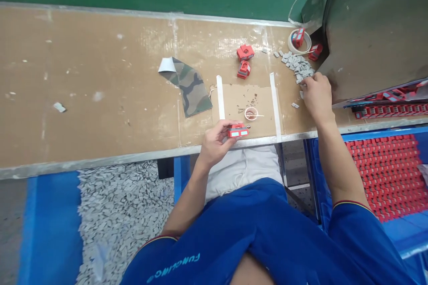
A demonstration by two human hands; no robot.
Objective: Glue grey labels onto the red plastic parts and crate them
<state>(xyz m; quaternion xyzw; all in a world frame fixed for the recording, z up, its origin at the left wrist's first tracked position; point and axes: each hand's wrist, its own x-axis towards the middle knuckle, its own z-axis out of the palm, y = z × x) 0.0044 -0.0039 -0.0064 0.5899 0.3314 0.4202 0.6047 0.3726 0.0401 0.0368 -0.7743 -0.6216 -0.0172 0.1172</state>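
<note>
My left hand [216, 143] is closed on a red toy vehicle piece [238, 131] with light windows, held at the front edge of the bench [140, 124]. My right hand [317, 93] reaches to the near end of a pile of small grey pieces [297, 64]; its fingertips are bent together, and what they hold, if anything, is too small to make out. Between the hands stands a small cup [251, 113] with a thin white stick across it. Two red pieces [245, 52] [244, 69] sit behind the cup, touching or nearly so.
A tape roll [299, 42] with red pieces lies at the back right beside a large dark box [377, 26]. Camouflage cloth [194, 91] lies left of the taped area. Below the bench are a bin of grey pieces [123, 213] and a blue crate of red pieces [388, 173].
</note>
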